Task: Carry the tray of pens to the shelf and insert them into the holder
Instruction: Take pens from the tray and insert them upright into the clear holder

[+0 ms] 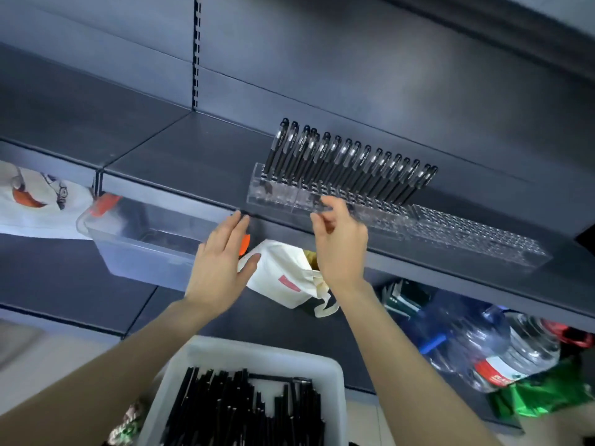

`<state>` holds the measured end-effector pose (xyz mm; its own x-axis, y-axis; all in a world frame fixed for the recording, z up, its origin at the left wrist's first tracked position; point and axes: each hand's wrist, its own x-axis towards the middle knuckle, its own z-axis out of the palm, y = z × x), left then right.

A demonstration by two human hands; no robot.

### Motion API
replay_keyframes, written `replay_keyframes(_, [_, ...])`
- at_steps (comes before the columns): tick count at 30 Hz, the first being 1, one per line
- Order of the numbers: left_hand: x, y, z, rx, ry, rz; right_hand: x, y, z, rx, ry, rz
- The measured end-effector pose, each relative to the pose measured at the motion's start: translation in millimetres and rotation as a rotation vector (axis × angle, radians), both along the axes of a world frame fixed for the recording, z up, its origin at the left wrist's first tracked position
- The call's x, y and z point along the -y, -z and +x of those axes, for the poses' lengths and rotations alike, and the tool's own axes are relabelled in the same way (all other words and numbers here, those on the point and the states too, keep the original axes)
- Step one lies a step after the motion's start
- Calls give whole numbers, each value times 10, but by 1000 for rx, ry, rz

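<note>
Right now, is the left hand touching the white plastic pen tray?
Apart: head view shows the left hand high above the white plastic pen tray.

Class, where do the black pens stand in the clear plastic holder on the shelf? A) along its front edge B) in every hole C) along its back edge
C: the black pens line the rear edge of the clear plastic holder; the front holes in view are empty.

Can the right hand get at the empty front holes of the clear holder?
Probably yes: the right hand is close by the holder; the pens stand only at its back, nothing covers the front holes.
</note>
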<state>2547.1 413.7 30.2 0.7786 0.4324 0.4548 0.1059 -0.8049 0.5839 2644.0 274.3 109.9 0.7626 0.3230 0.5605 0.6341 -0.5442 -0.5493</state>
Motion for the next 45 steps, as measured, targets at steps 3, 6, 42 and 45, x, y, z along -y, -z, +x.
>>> replay_keyframes(3, [155, 412, -364, -124, 39, 24, 185, 491, -255, -132, 3, -3])
replay_keyframes(6, [308, 802, -718, -346, 57, 21, 397, 1031, -567, -283, 9, -52])
replay_keyframes(42, [699, 1491, -1282, -720, 85, -251, 928, 2391, -1537, -1012, -4, -25])
replay_keyframes(45, [559, 1325, -1102, -631, 155, -208, 951, 2027, -1292, -1078, -82, 139])
